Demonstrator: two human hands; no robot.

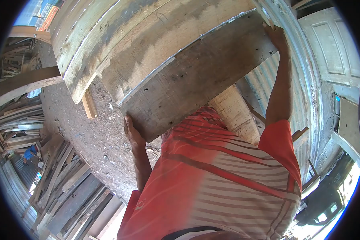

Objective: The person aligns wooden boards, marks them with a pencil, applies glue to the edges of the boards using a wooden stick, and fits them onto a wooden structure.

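A wide, dark weathered wooden board spans the view in front of my red shirt, slanting up to the right. My left hand grips its lower left end, with the thumb raised along the end and the other fingers mostly hidden. At the upper right end, my right hand is closed around the board's corner. A whitish strip runs along the board's far edge. Just beyond that edge lie several pale, stained planks side by side, with similar white lines along some seams.
A timber leg shows under the planks' left end. Stacked scrap boards fill the lower left. Corrugated metal sheeting and a panelled door stand at right. A pale wooden block is below the board. Another person is far left.
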